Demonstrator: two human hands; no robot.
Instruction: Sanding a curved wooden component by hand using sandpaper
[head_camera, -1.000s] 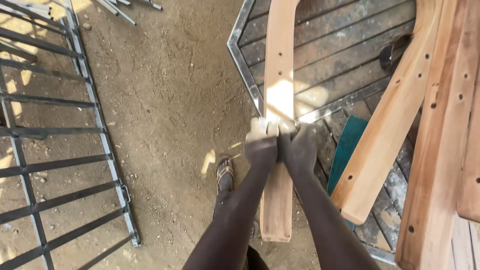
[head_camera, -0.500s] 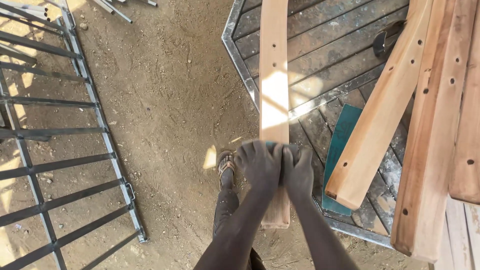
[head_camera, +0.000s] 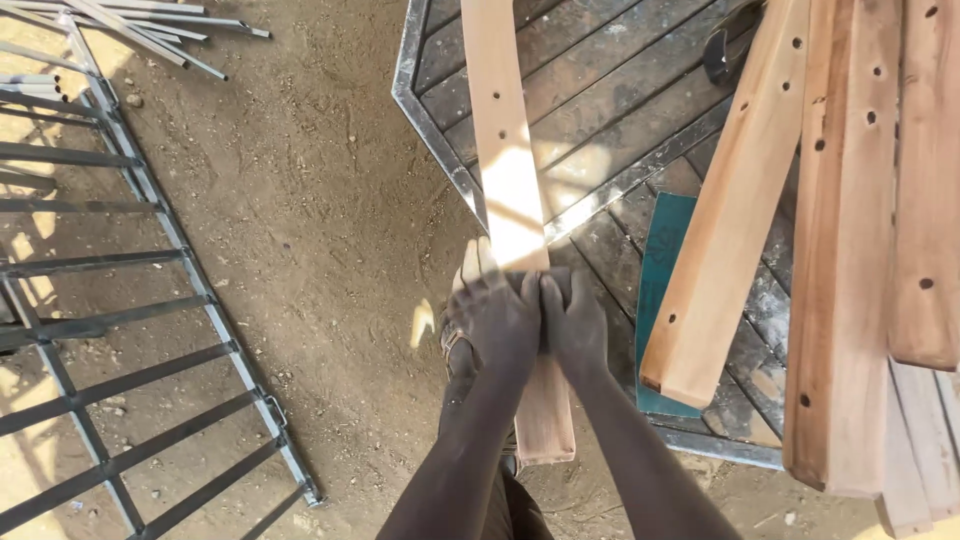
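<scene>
leftmost, at nine o'clock: metal gate frame (head_camera: 120, 330) flat on sand. centre: your left hand (head_camera: 492, 318) and right hand (head_camera: 573, 322), side by side, clamped on the pale plank (head_camera: 510, 190), which overhangs the slatted table (head_camera: 620, 90). three o'clock: drilled boards (head_camera: 850, 240).

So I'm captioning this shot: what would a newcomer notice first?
Both hands, left hand and right hand, pressed side by side on a pale plank that juts off the slatted table at centre. Right of it lie drilled boards; a metal grille lies on the dirt at left.
</scene>
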